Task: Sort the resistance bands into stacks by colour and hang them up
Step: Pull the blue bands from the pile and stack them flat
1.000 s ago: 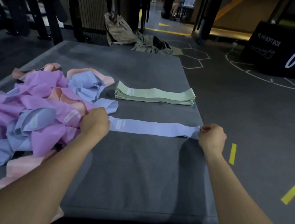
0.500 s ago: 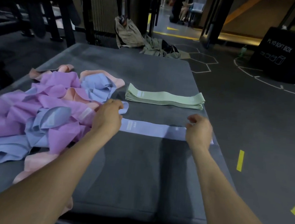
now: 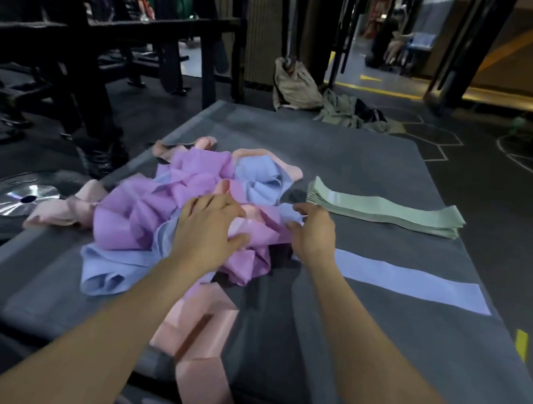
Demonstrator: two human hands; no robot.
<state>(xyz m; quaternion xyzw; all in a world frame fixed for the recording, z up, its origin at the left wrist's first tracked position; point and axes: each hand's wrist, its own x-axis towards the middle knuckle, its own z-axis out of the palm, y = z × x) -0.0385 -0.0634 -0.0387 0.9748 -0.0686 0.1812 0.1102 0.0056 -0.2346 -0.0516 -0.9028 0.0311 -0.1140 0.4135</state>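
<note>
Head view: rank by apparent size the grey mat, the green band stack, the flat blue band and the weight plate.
1. grey mat, by far the largest.
2-4. green band stack, flat blue band and weight plate cover similar areas; the plate is partly hidden and distances differ, so I will not rank them.

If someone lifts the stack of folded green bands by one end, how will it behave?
The stack of folded green resistance bands would probably droop and fan apart, since it is loose flat layers with nothing binding them. It looks light, being thin fabric-like strips. Pushed across the grey mat, the top layers may well slide off the lower ones.
</note>
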